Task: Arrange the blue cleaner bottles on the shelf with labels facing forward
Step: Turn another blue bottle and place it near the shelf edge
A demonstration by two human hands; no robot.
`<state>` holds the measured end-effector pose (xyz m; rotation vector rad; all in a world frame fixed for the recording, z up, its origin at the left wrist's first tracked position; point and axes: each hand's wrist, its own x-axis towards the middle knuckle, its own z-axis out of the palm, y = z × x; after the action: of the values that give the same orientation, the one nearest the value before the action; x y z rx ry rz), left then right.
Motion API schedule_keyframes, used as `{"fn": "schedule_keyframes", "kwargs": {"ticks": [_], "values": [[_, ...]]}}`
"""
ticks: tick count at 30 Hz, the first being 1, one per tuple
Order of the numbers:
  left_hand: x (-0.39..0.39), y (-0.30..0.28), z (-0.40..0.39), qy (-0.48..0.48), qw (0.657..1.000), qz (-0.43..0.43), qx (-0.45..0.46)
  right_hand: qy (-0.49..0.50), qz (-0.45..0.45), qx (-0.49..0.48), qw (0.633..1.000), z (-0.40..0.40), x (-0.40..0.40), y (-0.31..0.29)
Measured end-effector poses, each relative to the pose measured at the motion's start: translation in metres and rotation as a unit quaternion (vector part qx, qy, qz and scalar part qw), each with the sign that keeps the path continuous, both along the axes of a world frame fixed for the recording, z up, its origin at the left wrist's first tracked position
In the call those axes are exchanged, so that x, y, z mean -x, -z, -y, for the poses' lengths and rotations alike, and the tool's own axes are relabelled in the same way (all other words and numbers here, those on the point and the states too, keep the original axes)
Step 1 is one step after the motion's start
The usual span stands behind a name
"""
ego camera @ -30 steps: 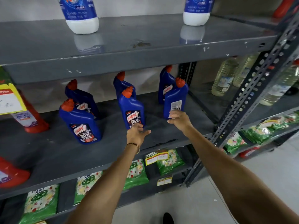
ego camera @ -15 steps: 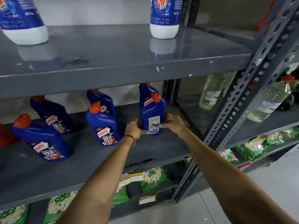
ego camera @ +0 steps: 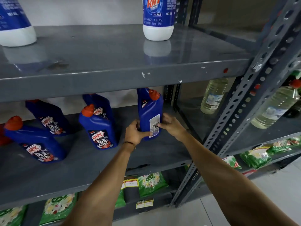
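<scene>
Several blue cleaner bottles with orange caps stand on the grey middle shelf point(ego camera: 162, 154). The right front bottle point(ego camera: 150, 111) shows its white back label toward me. My left hand point(ego camera: 136, 132) grips its lower left side and my right hand point(ego camera: 171, 124) grips its lower right side. Another blue bottle stands right behind it, mostly hidden. The centre front bottle point(ego camera: 99, 129) and the left front bottle point(ego camera: 35, 142) show their front labels, as do two bottles point(ego camera: 50, 118) in the back row.
White and blue detergent bottles point(ego camera: 158, 18) stand on the upper shelf. Clear oil bottles point(ego camera: 213, 95) fill the neighbouring rack to the right. A perforated grey upright point(ego camera: 236, 111) runs diagonally beside my right arm. Green packets point(ego camera: 151, 183) lie on the lower shelf.
My left hand moved from the centre bottle to the right front bottle, and both hands now close on it. The camera came closer and shifted right.
</scene>
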<state>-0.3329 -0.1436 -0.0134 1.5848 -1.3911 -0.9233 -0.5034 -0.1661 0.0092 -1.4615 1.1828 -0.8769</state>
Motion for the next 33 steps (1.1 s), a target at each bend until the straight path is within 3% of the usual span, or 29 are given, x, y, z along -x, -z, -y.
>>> {"fn": "schedule_keyframes", "kwargs": {"ticks": [6, 9, 11, 13, 16, 19, 21, 27, 30, 33], "values": [[0.018, -0.009, -0.009, -0.046, 0.988, 0.111, 0.101, 0.031, 0.026, 0.005, 0.999, -0.007, -0.024, -0.012], [0.016, -0.012, -0.014, -0.005, 0.982, 0.142, 0.126, 0.066, 0.051, 0.016, 0.996, -0.009, -0.023, -0.015], [0.002, -0.018, -0.011, 0.065, 0.993, 0.058, 0.081, 0.044, 0.041, 0.014, 0.998, -0.01, -0.014, -0.018], [-0.015, -0.026, -0.008, 0.135, 0.988, -0.067, -0.03, -0.01, 0.038, 0.011, 0.999, -0.011, -0.004, -0.023], [-0.03, -0.032, -0.007, 0.227, 0.94, -0.185, -0.176, -0.112, 0.063, -0.002, 0.992, -0.012, 0.002, -0.032], [-0.029, -0.027, -0.008, 0.267, 0.894, -0.279, -0.226, -0.182, 0.089, -0.033, 0.979, -0.013, 0.002, -0.038], [-0.027, -0.027, -0.01, 0.277, 0.886, -0.293, -0.227, -0.202, 0.113, -0.059, 0.971, -0.013, 0.003, -0.037], [-0.013, -0.019, -0.008, 0.186, 0.949, -0.166, -0.191, -0.179, 0.189, -0.1, 0.96, -0.01, 0.01, -0.023], [-0.004, -0.01, -0.007, 0.084, 0.984, -0.1, -0.124, -0.123, 0.172, -0.085, 0.974, -0.009, 0.012, -0.016], [0.002, -0.006, -0.002, 0.039, 0.996, -0.022, -0.078, -0.081, 0.157, -0.072, 0.982, -0.006, 0.013, -0.008]]}}
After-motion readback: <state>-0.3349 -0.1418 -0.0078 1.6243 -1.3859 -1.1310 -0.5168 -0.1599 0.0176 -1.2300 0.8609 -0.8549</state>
